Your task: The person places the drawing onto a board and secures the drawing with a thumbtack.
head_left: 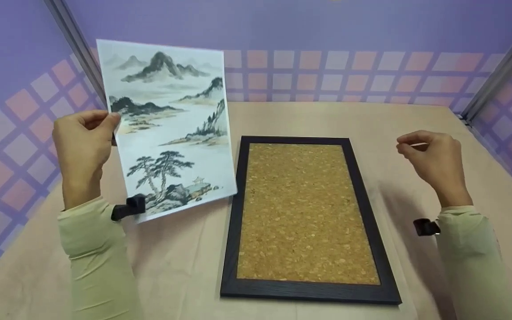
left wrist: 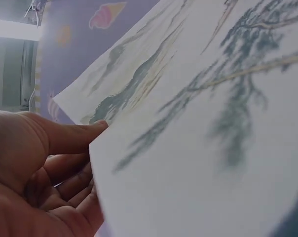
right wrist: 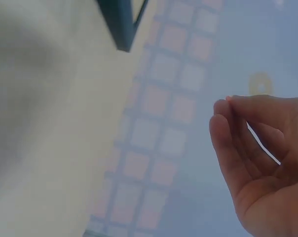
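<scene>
My left hand (head_left: 82, 142) pinches the left edge of a paper print (head_left: 171, 129) of an ink landscape with mountains and pines, holding it tilted above the table's left side. In the left wrist view the thumb of the left hand (left wrist: 40, 163) lies on the print (left wrist: 213, 138) and the fingers curl behind it. A cork board in a black frame (head_left: 309, 291) lies flat in the middle of the table. My right hand (head_left: 434, 155) hovers to the right of the frame, fingers loosely curled, with nothing visible in it. The right wrist view shows the right hand (right wrist: 257, 158) and one frame corner (right wrist: 120, 24).
The beige table (head_left: 185, 266) is enclosed by purple walls with a checked band (head_left: 371, 75) along the bottom. Metal posts (head_left: 76, 40) stand at the back corners. A black wrist camera mount (head_left: 127, 206) sits on each cream sleeve.
</scene>
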